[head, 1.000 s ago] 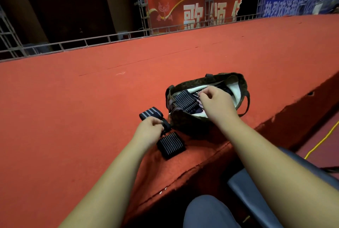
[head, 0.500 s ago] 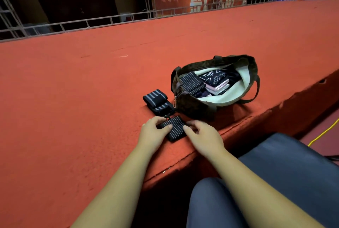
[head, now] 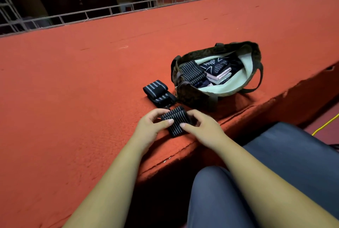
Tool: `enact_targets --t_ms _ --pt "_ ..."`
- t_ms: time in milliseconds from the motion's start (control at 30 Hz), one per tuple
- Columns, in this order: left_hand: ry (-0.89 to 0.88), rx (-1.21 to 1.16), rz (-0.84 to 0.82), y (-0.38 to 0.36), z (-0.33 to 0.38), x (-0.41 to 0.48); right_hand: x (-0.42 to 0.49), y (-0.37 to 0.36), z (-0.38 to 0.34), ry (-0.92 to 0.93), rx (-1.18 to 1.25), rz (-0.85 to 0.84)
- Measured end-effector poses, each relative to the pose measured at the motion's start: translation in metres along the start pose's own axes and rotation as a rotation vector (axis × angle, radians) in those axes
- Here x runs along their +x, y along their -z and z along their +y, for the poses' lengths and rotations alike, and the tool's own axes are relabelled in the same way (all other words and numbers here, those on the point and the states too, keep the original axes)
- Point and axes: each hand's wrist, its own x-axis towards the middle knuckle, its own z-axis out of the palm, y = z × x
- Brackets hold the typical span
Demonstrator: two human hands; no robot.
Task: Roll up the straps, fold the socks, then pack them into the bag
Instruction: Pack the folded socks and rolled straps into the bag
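A black strap roll with thin white stripes [head: 176, 121] is held between both hands just above the red carpet near its front edge. My left hand [head: 153, 124] grips its left side with the thumb across the top. My right hand [head: 200, 124] grips its right side, thumb on the front. Two bigger rolled straps with grey stripes [head: 158, 92] lie on the carpet just behind. To the right, the dark brown bag [head: 194, 97] lies open with a pale lining; inside are a striped roll [head: 190, 72] and folded socks [head: 218, 71].
The red carpeted platform [head: 82, 99] drops off at its front edge by my knees in blue trousers [head: 220, 196]. A metal rail [head: 73, 14] runs along the far side. A yellow cable [head: 324, 125] lies on the floor at the right.
My right hand left the bag and came down to the small striped roll. My left hand moved from the grey-striped rolls onto it. Both now grip it slightly off the carpet.
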Motion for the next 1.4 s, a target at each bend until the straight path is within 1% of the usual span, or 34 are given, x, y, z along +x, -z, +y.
enact_targets --t_ms 100,233,300,433,500,533,633,700,767,833,867,1033,1100,1233,1300,1400 --pt "0.032 -0.043 -0.004 0.001 0.009 -0.012 -0.013 0.004 -0.003 0.048 0.183 -0.040" --pt "0.038 -0.068 -0.064 0.003 0.022 -0.024 -0.027 0.016 -0.015 0.020 0.389 -0.068" --pt "0.027 -0.066 -0.097 0.005 0.038 -0.025 -0.031 0.025 -0.024 0.044 0.429 -0.053" --pt "-0.038 0.028 -0.129 0.008 0.086 -0.012 -0.034 0.061 -0.046 0.126 0.437 -0.018" --pt "-0.086 0.051 -0.101 0.007 0.108 0.001 -0.026 0.083 -0.054 0.145 0.441 0.055" --pt "-0.110 0.075 -0.073 0.006 0.117 0.008 -0.019 0.093 -0.056 0.139 0.447 0.122" --pt "-0.191 0.218 0.020 -0.002 0.139 0.029 0.011 0.127 -0.057 0.080 0.381 0.327" --pt "-0.199 0.291 0.082 -0.011 0.150 0.044 0.033 0.151 -0.055 0.027 0.302 0.403" --pt "-0.234 0.432 0.137 -0.019 0.159 0.060 0.054 0.171 -0.051 -0.017 0.204 0.441" --pt "-0.316 0.622 0.161 -0.024 0.166 0.082 0.075 0.183 -0.048 -0.039 0.120 0.426" --pt "-0.326 0.690 0.150 -0.028 0.172 0.095 0.085 0.188 -0.046 -0.046 0.074 0.408" --pt "-0.269 0.980 -0.017 -0.057 0.196 0.153 0.124 0.198 -0.037 -0.055 -0.062 0.290" --pt "-0.184 1.012 -0.085 -0.066 0.198 0.175 0.137 0.197 -0.031 -0.039 -0.097 0.256" --pt "-0.051 1.158 -0.242 -0.084 0.191 0.211 0.160 0.192 -0.018 -0.045 -0.146 0.218" --pt "-0.064 1.199 -0.262 -0.089 0.185 0.225 0.168 0.189 -0.012 -0.053 -0.184 0.185" --pt "-0.144 1.151 -0.200 -0.090 0.185 0.236 0.176 0.185 -0.007 -0.050 -0.263 0.173"
